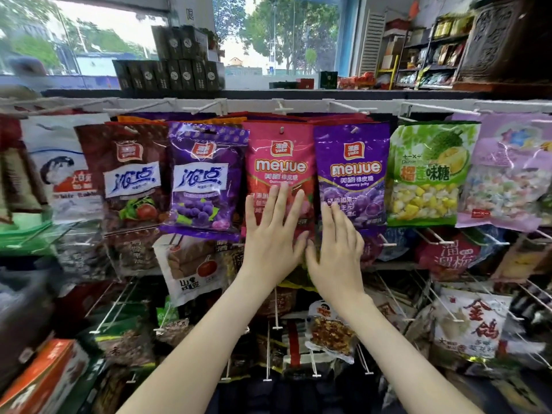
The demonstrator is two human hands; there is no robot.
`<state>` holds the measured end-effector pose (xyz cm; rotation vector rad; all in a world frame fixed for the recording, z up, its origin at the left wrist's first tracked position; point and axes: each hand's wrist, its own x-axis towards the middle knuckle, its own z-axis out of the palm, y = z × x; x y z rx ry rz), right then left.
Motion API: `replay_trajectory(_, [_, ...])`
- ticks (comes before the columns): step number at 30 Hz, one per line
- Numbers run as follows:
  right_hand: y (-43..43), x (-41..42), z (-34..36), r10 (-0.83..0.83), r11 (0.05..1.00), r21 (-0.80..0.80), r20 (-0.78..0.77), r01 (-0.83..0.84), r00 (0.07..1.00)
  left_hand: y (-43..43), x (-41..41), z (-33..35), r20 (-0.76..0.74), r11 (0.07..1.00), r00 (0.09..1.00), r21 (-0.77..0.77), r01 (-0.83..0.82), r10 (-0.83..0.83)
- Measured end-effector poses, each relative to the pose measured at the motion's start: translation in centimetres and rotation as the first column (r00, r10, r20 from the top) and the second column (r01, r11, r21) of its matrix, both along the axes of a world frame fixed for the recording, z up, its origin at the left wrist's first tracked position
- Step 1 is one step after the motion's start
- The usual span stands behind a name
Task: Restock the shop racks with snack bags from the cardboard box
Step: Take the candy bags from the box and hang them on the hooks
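A red meijue gummy bag (279,162) hangs from a white peg on the top row of the rack. Right of it hangs a purple meijue gummy bag (352,165). My left hand (273,231) lies flat with straight fingers against the lower half of the red bag. With its fingers extended, my right hand (337,243) rests against the lower left part of the purple bag. Neither hand holds a bag. The cardboard box is not in view.
The top row also holds a purple grape candy bag (203,177), a brown bag (134,174) and a green durian candy bag (430,174). White wire pegs (388,243) stick out of the lower rows among more snack bags. An orange carton (44,380) sits at the lower left.
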<state>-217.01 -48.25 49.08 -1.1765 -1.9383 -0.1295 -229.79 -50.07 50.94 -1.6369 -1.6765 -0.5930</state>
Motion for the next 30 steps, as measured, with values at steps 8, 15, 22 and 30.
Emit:
replay_trajectory(8, [-10.3,-13.2,-3.2,0.320,0.947,-0.039,0.061,-0.318,0.945,-15.0,-12.2,-4.8,0.111,0.961,0.956,-0.088,-0.262,0.270])
replay_trajectory(15, [-22.0,-26.2,-7.9,0.621,0.784,-0.116,0.145,-0.610,0.771,-29.9,-22.2,-10.6,0.212,0.807,0.789,-0.295,-0.511,0.577])
replay_trajectory(22, [-31.6,-36.0,-12.5,0.829,0.549,-0.267,0.297,-0.792,0.474,-42.9,-27.9,-15.2,0.348,0.604,0.494,-0.453,-0.656,0.797])
replay_trajectory(30, [-44.0,-44.0,-14.9,0.931,0.125,-0.384,0.364,-0.915,-0.026,-54.6,-29.1,-17.7,0.444,0.251,-0.040,-0.576,-0.778,0.895])
